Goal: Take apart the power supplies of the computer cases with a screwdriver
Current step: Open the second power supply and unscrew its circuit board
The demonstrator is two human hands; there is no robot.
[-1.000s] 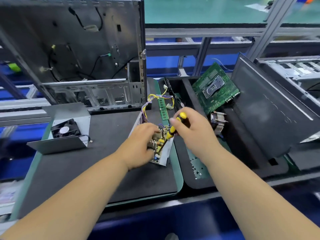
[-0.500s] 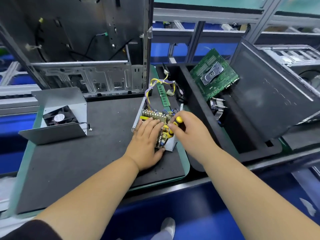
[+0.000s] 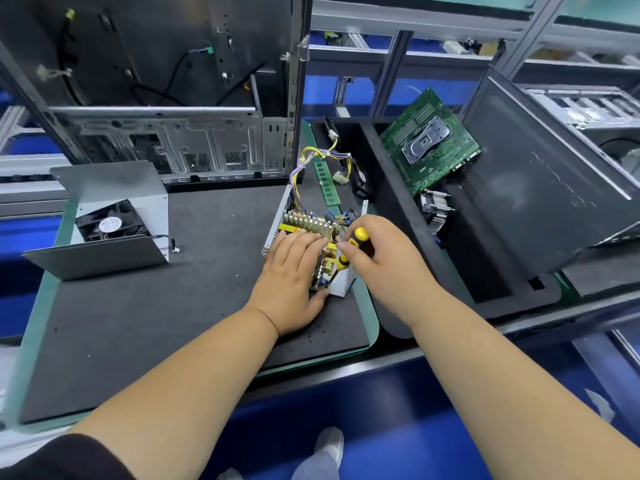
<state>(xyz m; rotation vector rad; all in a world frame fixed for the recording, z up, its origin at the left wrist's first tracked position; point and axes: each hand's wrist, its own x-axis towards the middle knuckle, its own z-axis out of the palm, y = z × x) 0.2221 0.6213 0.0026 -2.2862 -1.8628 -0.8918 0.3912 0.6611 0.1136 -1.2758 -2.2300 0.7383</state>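
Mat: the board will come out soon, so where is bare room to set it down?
The mat is bare between the fan cover and the left hand, and along the near edge. It is crowded at the power supply, and the tray right of it holds parts.

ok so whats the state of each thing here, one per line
power supply: cover off, circuit board exposed, lying on the mat
left hand: fingers flat, pressing on the power supply
right hand: gripping the screwdriver
screwdriver: held tilted, tip down at the board
supply cover with fan: detached, resting apart on the left
computer case: open, standing behind the mat
motherboard: removed, leaning in the black tray
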